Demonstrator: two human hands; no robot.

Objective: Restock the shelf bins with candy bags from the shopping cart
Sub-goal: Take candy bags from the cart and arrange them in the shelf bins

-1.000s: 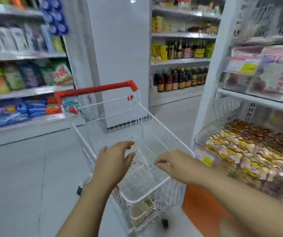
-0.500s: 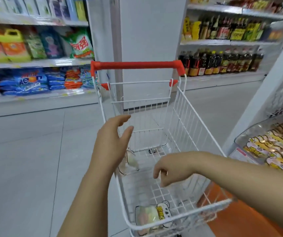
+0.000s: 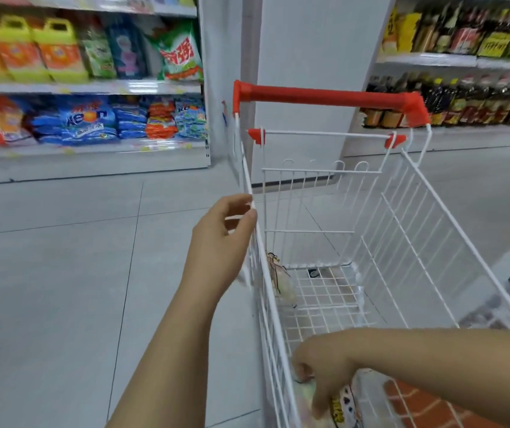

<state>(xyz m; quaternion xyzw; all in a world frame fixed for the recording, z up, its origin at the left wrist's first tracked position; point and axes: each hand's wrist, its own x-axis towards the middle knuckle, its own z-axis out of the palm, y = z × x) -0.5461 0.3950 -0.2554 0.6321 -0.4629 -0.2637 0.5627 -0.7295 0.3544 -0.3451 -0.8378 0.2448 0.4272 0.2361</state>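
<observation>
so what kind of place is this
Probably a small supermarket: shelves of detergent bags on one side, rows of dark bottles on another, and a wire shopping cart with a red handle in the tiled aisle.

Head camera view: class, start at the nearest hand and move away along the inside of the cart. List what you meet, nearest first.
Right hand → candy bag leaning against the left wall of the cart → red handle → white pillar.
</observation>
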